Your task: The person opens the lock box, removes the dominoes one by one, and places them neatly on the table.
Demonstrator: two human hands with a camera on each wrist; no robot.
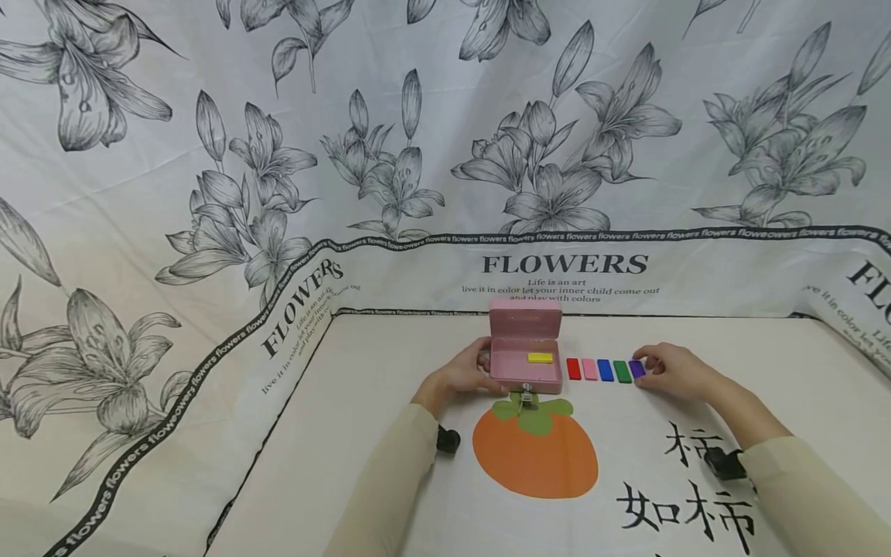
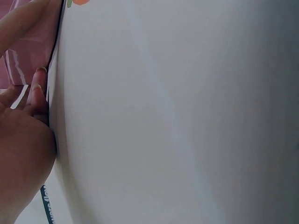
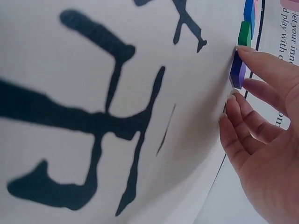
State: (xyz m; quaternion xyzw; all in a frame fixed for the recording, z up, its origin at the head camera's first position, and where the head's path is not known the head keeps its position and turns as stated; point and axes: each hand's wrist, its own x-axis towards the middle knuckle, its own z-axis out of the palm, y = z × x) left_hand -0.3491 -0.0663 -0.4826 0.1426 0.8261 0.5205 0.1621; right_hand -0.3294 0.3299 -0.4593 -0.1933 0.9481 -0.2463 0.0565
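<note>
A pink metal box (image 1: pixel 526 377) stands with its lid (image 1: pixel 525 319) raised, and a yellow block (image 1: pixel 539 358) lies inside. My left hand (image 1: pixel 465 369) holds the box by its left side, thumb at the front corner and fingers along the side; the left wrist view catches part of that hand (image 2: pixel 23 154) against the pink wall. To the right of the box runs a row of blocks: red (image 1: pixel 574 369), pink (image 1: pixel 589 370), blue (image 1: pixel 605 370), green (image 1: pixel 623 372) and purple (image 1: pixel 636 369). My right hand (image 1: pixel 675 373) pinches the purple block (image 3: pixel 238 70) at the row's right end.
A small latch (image 1: pixel 527 397) hangs at the box's front. Below it, an orange persimmon picture (image 1: pixel 534 456) and black characters (image 1: pixel 685 510) are printed on the white table cover (image 1: pixel 313 464). Behind rises a flower-printed cloth (image 1: pixel 390 193).
</note>
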